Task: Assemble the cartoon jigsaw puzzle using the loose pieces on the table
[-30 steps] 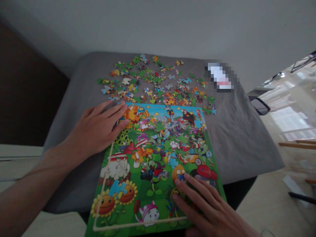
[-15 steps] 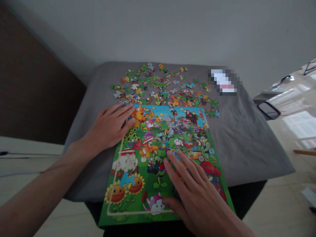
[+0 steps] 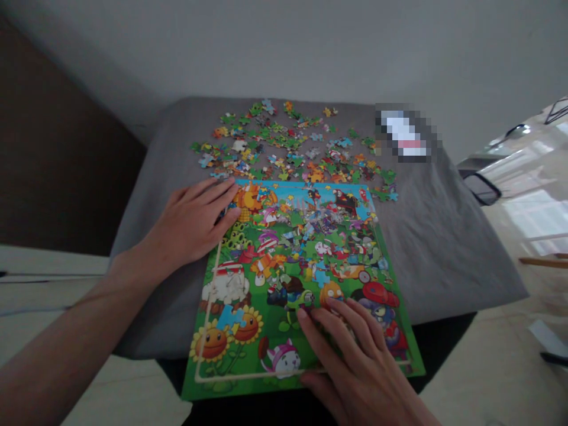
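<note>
Text: none can be read | board (image 3: 261,337): carries no legible lettering | pieces (image 3: 284,140): show no legible marks | pixelated patch (image 3: 405,133): is unreadable

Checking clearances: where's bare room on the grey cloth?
Widest: grey cloth right of the puzzle board, below the pixelated item. Smaller: left of the loose pieces, above the left hand. Crowded: between board and wall, strewn with pieces.
</note>
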`<action>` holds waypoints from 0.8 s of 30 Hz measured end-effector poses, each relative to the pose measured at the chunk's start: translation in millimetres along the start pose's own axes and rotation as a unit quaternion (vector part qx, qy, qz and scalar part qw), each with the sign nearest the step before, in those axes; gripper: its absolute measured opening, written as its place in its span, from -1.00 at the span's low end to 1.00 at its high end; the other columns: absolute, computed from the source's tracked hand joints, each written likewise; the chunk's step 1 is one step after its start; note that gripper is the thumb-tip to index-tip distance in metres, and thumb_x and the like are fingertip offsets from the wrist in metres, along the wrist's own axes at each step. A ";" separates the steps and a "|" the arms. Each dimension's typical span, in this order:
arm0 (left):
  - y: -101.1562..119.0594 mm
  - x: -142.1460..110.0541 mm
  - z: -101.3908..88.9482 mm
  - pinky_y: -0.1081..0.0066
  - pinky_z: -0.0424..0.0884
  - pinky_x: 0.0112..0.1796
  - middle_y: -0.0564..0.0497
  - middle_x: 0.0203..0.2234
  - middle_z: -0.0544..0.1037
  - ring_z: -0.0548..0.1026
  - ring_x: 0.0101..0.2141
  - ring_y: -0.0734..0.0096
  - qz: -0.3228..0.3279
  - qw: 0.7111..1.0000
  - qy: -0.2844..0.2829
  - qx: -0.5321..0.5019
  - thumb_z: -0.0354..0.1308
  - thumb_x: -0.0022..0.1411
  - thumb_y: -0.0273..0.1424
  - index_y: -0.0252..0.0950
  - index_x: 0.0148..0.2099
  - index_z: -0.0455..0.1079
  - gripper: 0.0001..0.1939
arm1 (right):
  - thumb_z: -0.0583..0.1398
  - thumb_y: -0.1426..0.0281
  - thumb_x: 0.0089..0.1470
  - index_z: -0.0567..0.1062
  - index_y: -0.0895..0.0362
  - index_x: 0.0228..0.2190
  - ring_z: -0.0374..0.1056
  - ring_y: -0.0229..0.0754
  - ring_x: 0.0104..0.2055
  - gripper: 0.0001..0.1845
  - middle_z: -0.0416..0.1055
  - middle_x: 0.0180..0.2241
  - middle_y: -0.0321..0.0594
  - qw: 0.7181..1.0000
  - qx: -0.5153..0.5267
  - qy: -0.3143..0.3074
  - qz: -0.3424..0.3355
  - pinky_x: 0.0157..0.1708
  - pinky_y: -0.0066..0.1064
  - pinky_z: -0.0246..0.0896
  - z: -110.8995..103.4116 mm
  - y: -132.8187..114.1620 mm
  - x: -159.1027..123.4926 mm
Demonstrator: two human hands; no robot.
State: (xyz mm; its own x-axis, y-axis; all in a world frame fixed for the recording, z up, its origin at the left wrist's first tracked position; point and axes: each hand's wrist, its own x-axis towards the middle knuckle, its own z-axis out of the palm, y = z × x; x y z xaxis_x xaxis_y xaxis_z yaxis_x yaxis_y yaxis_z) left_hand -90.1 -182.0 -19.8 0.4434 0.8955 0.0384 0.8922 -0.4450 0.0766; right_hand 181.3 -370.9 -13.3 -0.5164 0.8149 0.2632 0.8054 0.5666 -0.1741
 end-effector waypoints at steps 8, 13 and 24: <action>2.7 0.0 -2.8 -0.02 0.11 0.21 -0.10 0.35 0.22 0.13 0.31 0.07 0.001 1.000 -0.011 0.013 -0.29 0.51 -0.18 -0.33 0.38 0.14 -0.43 | 0.12 0.49 0.27 0.34 0.17 0.22 0.10 -0.03 0.34 -0.51 0.28 0.28 -0.18 0.993 0.009 -0.098 -0.067 0.37 -0.11 -0.15 -28.1 44.2 -30.1; -1.3 -0.5 0.6 -0.06 0.06 0.23 -0.13 0.37 0.14 0.07 0.34 0.05 -0.003 1.000 -0.001 0.017 -0.33 0.50 -0.13 -0.32 0.36 0.17 -0.41 | 0.16 0.55 0.23 0.15 0.05 0.34 0.24 0.04 0.20 -0.30 0.23 0.23 -0.04 0.997 0.001 0.015 0.078 0.10 -0.14 0.27 -40.0 53.0 -48.6; -12.7 3.2 16.6 0.00 -0.06 0.27 -0.08 0.36 0.16 0.04 0.36 0.07 -0.013 1.000 0.025 0.008 -0.43 0.44 -0.02 -0.29 0.37 0.14 -0.30 | 0.07 0.42 0.30 0.36 0.19 0.18 0.23 -0.07 0.18 -0.56 0.39 0.17 -0.11 0.993 -0.051 -0.050 0.098 0.01 -0.26 0.13 -20.1 23.8 -47.4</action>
State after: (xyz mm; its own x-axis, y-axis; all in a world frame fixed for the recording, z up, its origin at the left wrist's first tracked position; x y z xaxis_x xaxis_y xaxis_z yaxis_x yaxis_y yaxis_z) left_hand -98.6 -173.4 -37.1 0.4154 0.9055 0.0870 0.9048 -0.4212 0.0630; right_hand 230.8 -398.5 -10.9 -0.3692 0.9190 0.1381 0.9157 0.3851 -0.1151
